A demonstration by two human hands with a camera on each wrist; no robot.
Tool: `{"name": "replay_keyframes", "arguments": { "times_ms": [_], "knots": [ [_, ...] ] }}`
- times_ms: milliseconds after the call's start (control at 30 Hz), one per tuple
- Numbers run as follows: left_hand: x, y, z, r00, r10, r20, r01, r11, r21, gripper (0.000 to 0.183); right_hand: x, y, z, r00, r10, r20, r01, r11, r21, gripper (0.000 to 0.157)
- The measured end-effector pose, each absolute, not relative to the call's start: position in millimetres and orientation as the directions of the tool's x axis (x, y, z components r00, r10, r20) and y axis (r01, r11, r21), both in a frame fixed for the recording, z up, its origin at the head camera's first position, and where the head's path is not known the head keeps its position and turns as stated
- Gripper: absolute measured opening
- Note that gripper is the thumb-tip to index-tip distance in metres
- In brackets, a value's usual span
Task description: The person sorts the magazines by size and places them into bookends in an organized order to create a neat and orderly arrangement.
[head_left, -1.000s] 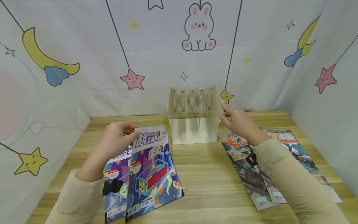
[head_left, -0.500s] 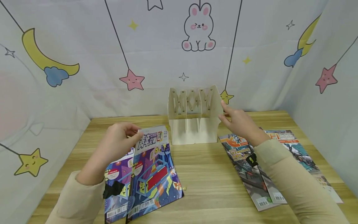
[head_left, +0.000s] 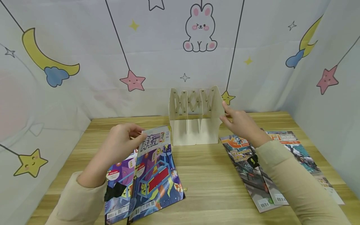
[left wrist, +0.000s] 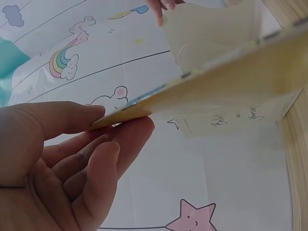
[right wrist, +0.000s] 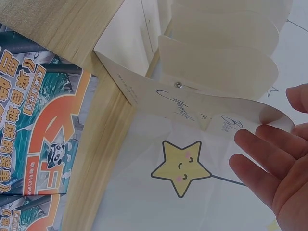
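My left hand pinches the top left corner of a purple magazine with thumb and fingers. That corner is raised, and the lower edge stays close over the table. In the left wrist view the magazine shows edge-on between thumb and fingers. A second purple magazine lies partly beneath it. My right hand is at the right side panel of a cream expandable book rack, fingers fairly straight along the outer face. The rack stands upright, its compartments holding nothing.
To the right, under my right forearm, several magazines with orange titles lie overlapping on the wooden table. A white curtain printed with cartoons hangs right behind the rack and along both sides.
My left hand has moved slightly to the right, sliding and turning the top of the purple magazine with it. The right hand and the rack have stayed in place.
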State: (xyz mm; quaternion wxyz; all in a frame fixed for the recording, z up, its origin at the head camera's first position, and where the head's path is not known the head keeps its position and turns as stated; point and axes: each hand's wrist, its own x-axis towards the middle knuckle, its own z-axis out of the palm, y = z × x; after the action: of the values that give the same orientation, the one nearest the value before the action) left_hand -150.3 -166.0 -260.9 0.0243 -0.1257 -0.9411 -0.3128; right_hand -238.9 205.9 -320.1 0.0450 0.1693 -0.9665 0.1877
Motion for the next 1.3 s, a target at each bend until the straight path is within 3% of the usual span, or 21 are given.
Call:
{"name": "replay_keyframes", "arguments": {
  "times_ms": [1300],
  "knots": [
    [-122, -158, -246, -0.946, 0.253, 0.201, 0.323, 0.768, 0.553, 0.023, -231, 202, -322, -0.942, -0.295, 0.158, -0.333, 0.875, -0.352, 0.066]
  ]
}}
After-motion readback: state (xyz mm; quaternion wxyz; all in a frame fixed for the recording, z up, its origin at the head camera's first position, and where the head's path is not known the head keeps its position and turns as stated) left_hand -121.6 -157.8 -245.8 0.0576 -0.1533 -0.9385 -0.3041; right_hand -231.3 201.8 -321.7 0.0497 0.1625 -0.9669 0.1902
